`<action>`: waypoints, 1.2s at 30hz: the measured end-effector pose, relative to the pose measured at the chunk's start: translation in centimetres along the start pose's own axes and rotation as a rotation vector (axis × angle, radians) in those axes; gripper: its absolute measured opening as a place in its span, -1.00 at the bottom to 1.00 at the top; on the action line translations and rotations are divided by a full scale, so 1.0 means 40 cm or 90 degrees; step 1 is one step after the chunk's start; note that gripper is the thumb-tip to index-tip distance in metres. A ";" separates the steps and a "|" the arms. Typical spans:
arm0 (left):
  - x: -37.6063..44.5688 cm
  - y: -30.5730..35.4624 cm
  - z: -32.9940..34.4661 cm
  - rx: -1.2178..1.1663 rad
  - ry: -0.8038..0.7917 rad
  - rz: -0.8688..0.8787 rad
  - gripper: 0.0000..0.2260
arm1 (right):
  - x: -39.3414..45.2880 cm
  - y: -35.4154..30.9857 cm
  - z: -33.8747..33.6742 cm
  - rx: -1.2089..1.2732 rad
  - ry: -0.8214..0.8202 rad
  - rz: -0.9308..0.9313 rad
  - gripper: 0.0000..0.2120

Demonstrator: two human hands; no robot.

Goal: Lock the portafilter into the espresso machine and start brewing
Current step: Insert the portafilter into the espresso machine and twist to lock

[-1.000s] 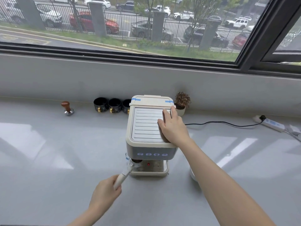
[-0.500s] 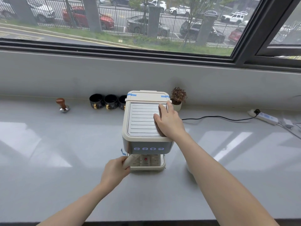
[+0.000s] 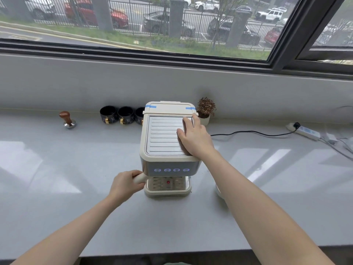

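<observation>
A cream espresso machine (image 3: pixel 164 138) stands on the grey counter (image 3: pixel 57 188), its ribbed top facing me and four lit buttons (image 3: pixel 171 170) on its front panel. My left hand (image 3: pixel 125 185) is closed around the cream handle of the portafilter (image 3: pixel 140 177), which points out to the left from under the machine's front. The portafilter's basket is hidden under the machine body. My right hand (image 3: pixel 194 138) lies flat on the right side of the machine's top, fingers spread. The drip tray (image 3: pixel 168 188) with a red dot sits below.
Three black cups (image 3: pixel 122 115) stand behind the machine on the left, with a wood-handled tamper (image 3: pixel 67 119) further left. A small potted plant (image 3: pixel 205 111) is behind on the right. A black cord (image 3: pixel 248 132) runs to a power strip (image 3: pixel 305 131). A white object (image 3: pixel 218 192) sits partly hidden by my right forearm.
My left hand has carried the portafilter up from in front of the drip tray to under the machine's front, and the handle has swung to point left. My right hand stayed on top.
</observation>
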State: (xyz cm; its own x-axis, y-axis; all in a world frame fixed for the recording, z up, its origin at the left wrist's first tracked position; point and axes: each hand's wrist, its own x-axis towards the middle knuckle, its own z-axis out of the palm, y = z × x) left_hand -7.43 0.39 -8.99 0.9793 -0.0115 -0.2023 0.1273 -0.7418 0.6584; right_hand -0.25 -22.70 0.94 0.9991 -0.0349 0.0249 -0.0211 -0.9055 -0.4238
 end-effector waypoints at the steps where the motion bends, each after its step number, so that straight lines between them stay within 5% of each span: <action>1: -0.002 0.001 0.004 -0.001 0.002 -0.002 -0.82 | 0.000 0.001 0.000 0.002 0.001 0.000 -0.51; 13: -0.144 0.103 0.186 -0.179 0.049 -0.174 -0.83 | 0.007 0.006 0.010 0.053 0.028 0.023 -0.53; 20: -0.108 0.053 0.115 -0.572 -0.315 -0.269 -0.80 | 0.004 0.019 0.010 0.079 -0.005 -0.009 -0.50; 22: -0.115 0.044 0.119 -0.640 -0.349 -0.297 -0.82 | -0.013 0.033 0.015 0.095 -0.014 -0.033 -0.52; 32: -0.157 0.174 0.259 -0.717 -0.038 -0.450 -0.75 | -0.028 0.040 0.031 0.168 0.046 -0.023 -0.58; 36: -0.162 0.188 0.268 -0.707 -0.009 -0.430 -0.71 | -0.029 0.041 0.036 0.183 0.038 -0.012 -0.58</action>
State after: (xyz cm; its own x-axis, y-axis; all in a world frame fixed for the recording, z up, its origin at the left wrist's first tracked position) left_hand -14.51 -12.32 -10.51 0.6697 0.1325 -0.7307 0.6598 0.3455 0.6673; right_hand -1.39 -23.53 -1.10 0.9950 -0.0514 0.0856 0.0182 -0.7500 -0.6612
